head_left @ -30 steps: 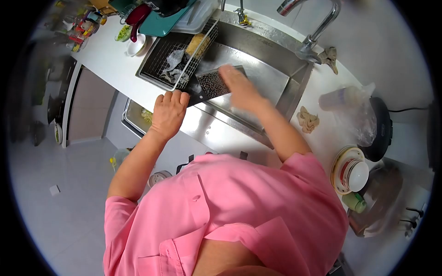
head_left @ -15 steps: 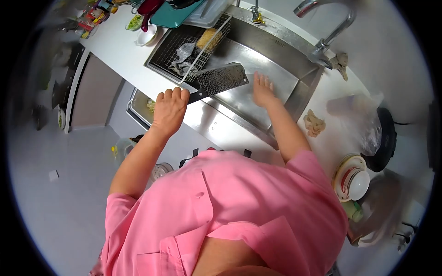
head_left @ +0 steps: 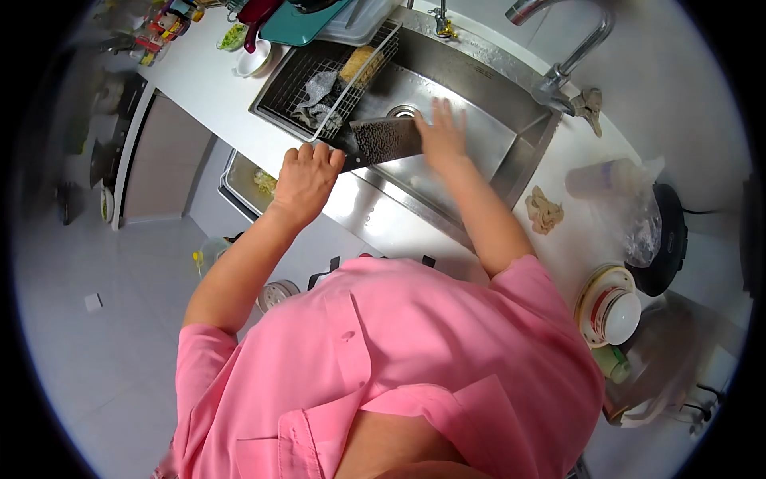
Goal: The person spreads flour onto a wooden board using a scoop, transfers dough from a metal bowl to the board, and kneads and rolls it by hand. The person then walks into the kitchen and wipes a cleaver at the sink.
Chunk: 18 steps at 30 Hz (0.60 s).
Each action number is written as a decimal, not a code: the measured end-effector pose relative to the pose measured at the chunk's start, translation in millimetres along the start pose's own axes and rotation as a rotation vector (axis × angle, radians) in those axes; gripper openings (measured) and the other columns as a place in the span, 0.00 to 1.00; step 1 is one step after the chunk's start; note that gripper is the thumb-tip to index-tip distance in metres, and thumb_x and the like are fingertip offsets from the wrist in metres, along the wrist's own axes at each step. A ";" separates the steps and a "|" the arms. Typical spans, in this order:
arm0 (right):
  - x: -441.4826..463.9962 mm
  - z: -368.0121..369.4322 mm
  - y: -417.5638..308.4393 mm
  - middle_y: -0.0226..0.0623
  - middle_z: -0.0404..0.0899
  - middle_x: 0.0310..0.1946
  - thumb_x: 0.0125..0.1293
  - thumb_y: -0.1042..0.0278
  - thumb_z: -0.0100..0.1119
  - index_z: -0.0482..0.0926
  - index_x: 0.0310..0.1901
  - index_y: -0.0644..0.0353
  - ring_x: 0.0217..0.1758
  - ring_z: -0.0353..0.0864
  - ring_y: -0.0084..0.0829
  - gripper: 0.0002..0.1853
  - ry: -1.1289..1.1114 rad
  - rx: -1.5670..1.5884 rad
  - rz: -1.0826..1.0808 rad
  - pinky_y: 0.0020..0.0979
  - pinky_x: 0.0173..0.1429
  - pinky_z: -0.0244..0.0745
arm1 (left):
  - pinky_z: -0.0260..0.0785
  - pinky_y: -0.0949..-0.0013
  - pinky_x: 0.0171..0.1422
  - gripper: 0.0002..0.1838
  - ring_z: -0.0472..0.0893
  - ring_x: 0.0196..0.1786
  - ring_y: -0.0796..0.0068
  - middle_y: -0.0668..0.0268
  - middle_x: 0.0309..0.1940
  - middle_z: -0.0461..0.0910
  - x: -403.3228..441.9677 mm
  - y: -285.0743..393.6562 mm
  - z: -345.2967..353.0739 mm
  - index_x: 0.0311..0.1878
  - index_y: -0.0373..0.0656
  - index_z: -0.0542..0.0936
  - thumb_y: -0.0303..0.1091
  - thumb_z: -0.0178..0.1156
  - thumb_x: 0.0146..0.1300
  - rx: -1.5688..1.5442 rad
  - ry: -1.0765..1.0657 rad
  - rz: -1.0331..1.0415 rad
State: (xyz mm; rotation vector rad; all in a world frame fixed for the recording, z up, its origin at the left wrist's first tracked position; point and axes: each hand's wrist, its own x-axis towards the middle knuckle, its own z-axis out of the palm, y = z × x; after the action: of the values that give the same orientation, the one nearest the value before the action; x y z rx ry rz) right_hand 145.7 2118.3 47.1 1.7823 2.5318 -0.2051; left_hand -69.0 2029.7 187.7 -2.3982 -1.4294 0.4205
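My left hand (head_left: 309, 180) is closed round the black handle of a cleaver (head_left: 388, 140). The broad, dark, dimpled blade points right over the front part of the steel sink (head_left: 487, 136). At the far end of the blade is my right hand (head_left: 444, 136), slightly blurred, its fingers spread and its thumb side close to the blade's tip. Whether it touches the metal I cannot tell. Behind the blade shows the round drain (head_left: 402, 111).
A wire basket (head_left: 331, 88) with a yellow sponge (head_left: 361, 65) and crumpled silvery wrap hangs in the sink's left side. The faucet (head_left: 568, 72) curves over the back right. A crumpled cloth (head_left: 544, 211) and stacked bowls (head_left: 613, 313) lie on the right counter. Below left is an open bin (head_left: 239, 182).
The cleaver has dropped lower and shifted slightly, uncovering the drain. My left hand has moved a little right. My right hand has moved left and up to the blade's tip, its fingers spreading.
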 end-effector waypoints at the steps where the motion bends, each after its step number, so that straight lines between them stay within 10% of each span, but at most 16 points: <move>1: 2.4 0.6 10.9 0.46 0.50 0.72 0.62 0.66 0.51 0.66 0.65 0.51 0.77 0.42 0.45 0.28 -0.095 -0.013 0.080 0.54 0.75 0.33 | 0.65 0.66 0.39 0.08 0.75 0.38 0.69 0.67 0.33 0.73 -2.4 -1.5 1.5 0.39 0.47 0.71 0.31 0.54 0.54 -0.005 -0.021 -0.008; 5: 2.6 14.3 37.0 0.46 0.50 0.72 0.61 0.65 0.53 0.71 0.61 0.56 0.78 0.39 0.44 0.24 -0.411 0.148 0.190 0.54 0.75 0.33 | 0.64 0.66 0.40 0.09 0.75 0.38 0.69 0.67 0.33 0.73 -8.3 -5.6 4.4 0.39 0.47 0.71 0.31 0.54 0.54 0.007 -0.057 -0.024; 12: -30.6 30.9 8.2 0.49 0.37 0.74 0.59 0.71 0.54 0.41 0.74 0.43 0.77 0.38 0.49 0.45 -0.134 0.218 -0.073 0.51 0.74 0.42 | 0.64 0.65 0.39 0.08 0.75 0.38 0.69 0.67 0.33 0.73 -7.5 -6.3 4.5 0.39 0.47 0.71 0.32 0.53 0.55 -0.012 -0.023 -0.004; 18: -18.0 -4.1 -31.2 0.45 0.53 0.70 0.61 0.70 0.48 0.61 0.68 0.42 0.73 0.52 0.44 0.31 0.337 0.158 -0.341 0.52 0.73 0.43 | 0.65 0.65 0.40 0.08 0.75 0.40 0.67 0.66 0.33 0.74 4.0 3.9 1.2 0.39 0.46 0.73 0.32 0.53 0.56 0.011 -0.038 0.046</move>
State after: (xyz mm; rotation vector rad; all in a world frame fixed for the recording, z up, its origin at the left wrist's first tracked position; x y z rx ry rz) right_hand 122.7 2091.7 55.8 1.5278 3.1356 -0.1243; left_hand -64.6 2031.6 184.7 -2.4307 -1.3863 0.4859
